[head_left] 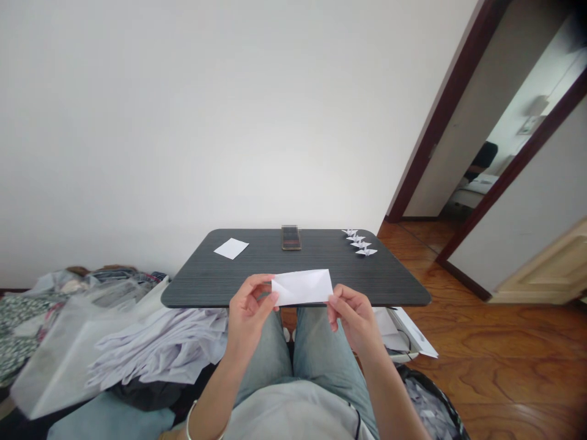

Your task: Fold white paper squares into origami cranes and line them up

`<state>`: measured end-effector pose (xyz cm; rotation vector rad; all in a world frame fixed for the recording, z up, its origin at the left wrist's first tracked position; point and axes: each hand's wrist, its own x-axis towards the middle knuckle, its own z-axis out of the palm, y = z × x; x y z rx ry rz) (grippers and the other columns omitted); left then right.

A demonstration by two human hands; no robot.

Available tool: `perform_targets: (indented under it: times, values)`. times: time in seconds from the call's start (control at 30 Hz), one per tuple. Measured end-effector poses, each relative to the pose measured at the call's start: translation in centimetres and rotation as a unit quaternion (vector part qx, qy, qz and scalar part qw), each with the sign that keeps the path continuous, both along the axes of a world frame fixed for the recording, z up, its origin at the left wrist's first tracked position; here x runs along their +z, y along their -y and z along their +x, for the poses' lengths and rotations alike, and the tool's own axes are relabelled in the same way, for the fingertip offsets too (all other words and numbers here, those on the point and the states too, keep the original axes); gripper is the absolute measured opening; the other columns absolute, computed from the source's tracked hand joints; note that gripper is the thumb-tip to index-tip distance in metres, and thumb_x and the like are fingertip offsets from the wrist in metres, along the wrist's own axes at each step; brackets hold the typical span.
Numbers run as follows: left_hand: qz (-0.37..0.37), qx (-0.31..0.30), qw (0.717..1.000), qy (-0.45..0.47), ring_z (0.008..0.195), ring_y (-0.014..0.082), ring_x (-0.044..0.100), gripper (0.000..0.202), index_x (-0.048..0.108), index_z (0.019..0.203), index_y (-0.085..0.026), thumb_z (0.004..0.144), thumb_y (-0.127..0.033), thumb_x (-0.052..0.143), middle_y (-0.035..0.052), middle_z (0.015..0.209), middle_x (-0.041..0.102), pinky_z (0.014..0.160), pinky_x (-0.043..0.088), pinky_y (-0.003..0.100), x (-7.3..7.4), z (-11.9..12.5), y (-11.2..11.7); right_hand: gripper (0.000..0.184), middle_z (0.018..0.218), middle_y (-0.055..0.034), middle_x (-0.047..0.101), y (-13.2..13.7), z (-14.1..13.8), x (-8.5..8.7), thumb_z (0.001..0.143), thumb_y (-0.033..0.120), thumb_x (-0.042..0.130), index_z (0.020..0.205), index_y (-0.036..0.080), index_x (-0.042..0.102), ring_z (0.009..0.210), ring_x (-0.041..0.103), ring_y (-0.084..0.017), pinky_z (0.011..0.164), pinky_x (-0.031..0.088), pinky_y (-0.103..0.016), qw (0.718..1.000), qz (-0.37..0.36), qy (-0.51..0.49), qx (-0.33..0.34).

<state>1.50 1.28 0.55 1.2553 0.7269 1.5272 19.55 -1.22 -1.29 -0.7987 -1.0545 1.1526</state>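
A white sheet of paper [302, 287], folded into a long rectangle with faint creases, is held up over the near edge of the dark table [257, 269]. My left hand [250, 308] pinches its left end between thumb and fingers. At the lower right corner, my right hand [351, 311] grips it with thumb and forefinger. Farther back on the left lies a square of white paper [232, 248]. Several folded white paper cranes [365, 251] stand in a row at the table's right side.
A phone-like device [291, 238] rests at the table's back middle, near the wall. Left of the table are piled clothes [169, 348] and a translucent plastic box [68, 348]. Low on the right stand a white tray with papers [403, 339] and a dark bag [431, 403].
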Motion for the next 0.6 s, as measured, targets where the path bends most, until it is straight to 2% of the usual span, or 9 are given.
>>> perform_targets:
  times: [0.13, 0.33, 0.47, 0.6]
  values:
    - [-0.045, -0.061, 0.996, 0.036, 0.074, 0.0109, 0.054, 0.019, 0.062, 0.09, -0.02, 0.071, -0.02, 0.067, 0.0043, 0.103, 0.062, 0.049, 0.045, 0.015, 0.41, -0.2, -0.05, 0.028, 0.043, 0.0034, 0.055, -0.08, 0.02, -0.09, 0.076, 0.035, 0.063, 0.057, 0.018, 0.051, 0.035, 0.043, -0.007, 0.036, 0.034, -0.019, 1.0, -0.001, 0.013, -0.003]
    - [-0.086, -0.095, 0.99, 0.056, 0.076, 0.0118, 0.056, 0.023, 0.067, 0.086, -0.018, 0.064, -0.019, 0.073, 0.006, 0.108, 0.064, 0.054, 0.044, 0.017, 0.65, -0.48, -0.14, 0.028, 0.044, 0.0035, 0.055, -0.18, -0.05, -0.19, 0.076, 0.036, 0.063, 0.058, 0.018, 0.051, 0.035, 0.043, -0.007, 0.037, 0.035, -0.018, 1.0, -0.001, 0.015, -0.005]
    - [-0.089, -0.106, 0.99, 0.01, 0.079, 0.0149, 0.058, 0.023, 0.07, 0.088, -0.015, 0.066, -0.022, 0.071, 0.008, 0.098, 0.067, 0.062, 0.046, 0.021, 0.5, -0.57, -0.32, 0.028, 0.044, 0.0035, 0.055, -0.35, -0.03, -0.4, 0.076, 0.037, 0.063, 0.059, 0.018, 0.051, 0.035, 0.044, -0.007, 0.037, 0.035, -0.018, 1.0, 0.0, 0.025, -0.009]
    - [-0.121, -0.133, 0.983, -0.046, 0.07, 0.0166, 0.058, 0.024, 0.072, 0.08, -0.013, 0.069, -0.034, 0.068, 0.0092, 0.082, 0.07, 0.057, 0.046, 0.024, 0.48, -0.17, -0.29, 0.03, 0.044, 0.0029, 0.055, -0.49, 0.06, -0.64, 0.077, 0.039, 0.061, 0.058, 0.019, 0.049, 0.035, 0.044, -0.008, 0.037, 0.036, -0.019, 0.999, 0.001, 0.046, -0.005]
